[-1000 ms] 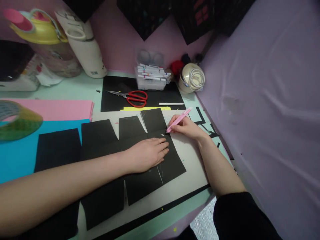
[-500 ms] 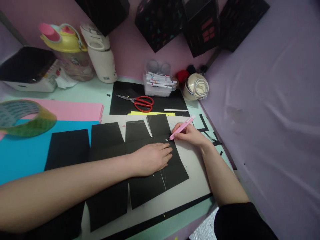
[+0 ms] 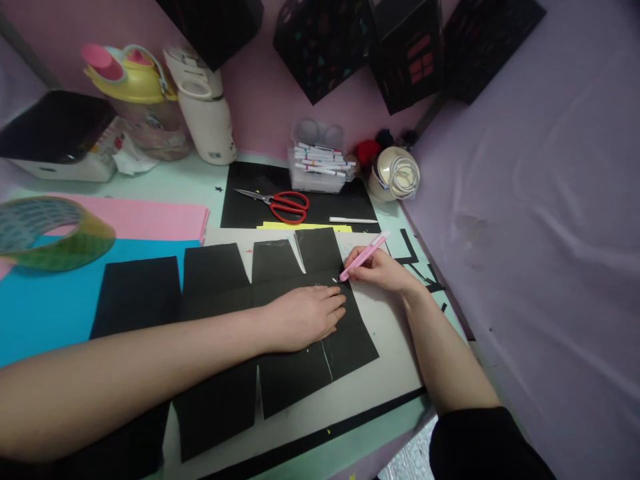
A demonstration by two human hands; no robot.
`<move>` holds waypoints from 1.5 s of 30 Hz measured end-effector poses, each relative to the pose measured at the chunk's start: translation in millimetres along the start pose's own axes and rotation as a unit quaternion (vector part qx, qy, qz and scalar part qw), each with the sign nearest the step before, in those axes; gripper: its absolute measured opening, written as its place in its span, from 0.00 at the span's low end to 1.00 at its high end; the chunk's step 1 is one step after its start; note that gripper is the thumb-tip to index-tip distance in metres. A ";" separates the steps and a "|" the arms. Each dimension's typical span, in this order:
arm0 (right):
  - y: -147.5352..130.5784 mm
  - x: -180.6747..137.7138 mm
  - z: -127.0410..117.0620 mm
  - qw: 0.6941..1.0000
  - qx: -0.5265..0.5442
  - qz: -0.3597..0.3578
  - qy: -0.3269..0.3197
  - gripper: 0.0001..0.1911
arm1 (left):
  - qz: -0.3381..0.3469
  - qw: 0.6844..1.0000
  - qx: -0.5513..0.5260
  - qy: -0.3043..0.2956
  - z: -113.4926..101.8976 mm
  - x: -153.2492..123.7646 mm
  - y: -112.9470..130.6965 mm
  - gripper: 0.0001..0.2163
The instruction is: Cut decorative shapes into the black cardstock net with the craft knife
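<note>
Pink wall (image 3: 260, 127) stands behind your pale green table (image 3: 175, 177), and a creased purple sheet (image 3: 550, 233) covers the side to your right. Before you, the black paper (image 3: 225, 287) lies flat across a white board (image 3: 395, 347), with narrow slits running in from its far and near edges. Your left hand (image 3: 305, 320) rests palm down on it, fingers extended and gripping nothing. Your right hand (image 3: 377, 267) is closed around a slim pink tool (image 3: 364, 257), held slanted like a pen. Its dark tip is at the paper's right part, beside a small white mark; you cannot tell whether it touches.

Black strips (image 3: 410, 247) lie to the right of that hand. Just beyond your paper, a strip of yellow paper (image 3: 305, 227) shows, then a white pen (image 3: 353, 220) and red-handled scissors (image 3: 290, 205) on a black sheet (image 3: 260, 175). A clear box (image 3: 320, 183) of markers (image 3: 325, 163) stands behind them. To your left are blue paper (image 3: 50, 307), pink paper (image 3: 150, 220) and a roll of tape (image 3: 93, 243). Farther back, you see a white bottle (image 3: 210, 133) beside a yellow-topped jug (image 3: 135, 87).
</note>
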State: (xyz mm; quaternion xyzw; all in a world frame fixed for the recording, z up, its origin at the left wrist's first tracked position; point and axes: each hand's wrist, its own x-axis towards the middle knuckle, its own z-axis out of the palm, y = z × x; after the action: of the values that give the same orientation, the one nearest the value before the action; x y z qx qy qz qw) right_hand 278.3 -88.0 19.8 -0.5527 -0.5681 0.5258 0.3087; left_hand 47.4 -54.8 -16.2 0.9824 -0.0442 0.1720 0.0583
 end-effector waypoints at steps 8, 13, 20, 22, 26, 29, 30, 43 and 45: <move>1.1 -0.1 0.2 1.000 -0.006 -0.008 0.000 0.04 | 0.000 1.000 -0.004 -0.003 -1.1 0.2 0.2 0.14; 0.3 -0.4 3.3 1.000 -0.009 -0.014 0.008 0.06 | -0.001 1.000 0.005 -0.004 -0.7 0.1 0.7 0.15; -0.7 -0.6 5.7 0.999 -0.009 -0.017 0.025 0.06 | -0.005 1.000 0.007 -0.006 -0.1 0.8 0.9 0.15; -0.7 -0.2 5.8 0.999 -0.008 -0.017 0.029 0.06 | -0.004 1.000 0.003 -0.002 0.3 0.6 0.8 0.15; 0.3 0.8 5.9 0.999 -0.006 -0.011 0.035 0.07 | -0.001 1.000 -0.002 -0.001 0.2 0.1 1.0 0.14; 1.3 1.6 6.6 0.999 -0.006 -0.010 0.038 0.07 | -0.008 1.000 -0.007 -0.007 -1.1 0.3 1.0 0.14; 1.7 1.7 6.9 0.999 -0.009 -0.009 0.042 0.07 | -0.010 1.000 -0.007 -0.009 -1.7 0.5 0.9 0.14; 0.8 2.2 9.7 0.996 -0.024 -0.008 0.089 0.09 | -0.005 1.000 -0.016 -0.013 0.3 -1.9 -0.3 0.15; 0.0 2.5 10.3 0.996 -0.025 -0.003 0.090 0.09 | -0.005 1.000 -0.014 -0.013 0.0 -1.7 -0.1 0.15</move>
State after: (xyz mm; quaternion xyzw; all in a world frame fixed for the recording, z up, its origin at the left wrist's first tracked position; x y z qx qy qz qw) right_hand 268.2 -88.2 16.6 -0.6034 -0.5531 0.4584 0.3461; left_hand 45.9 -54.6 -16.9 0.9839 -0.0425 0.1581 0.0719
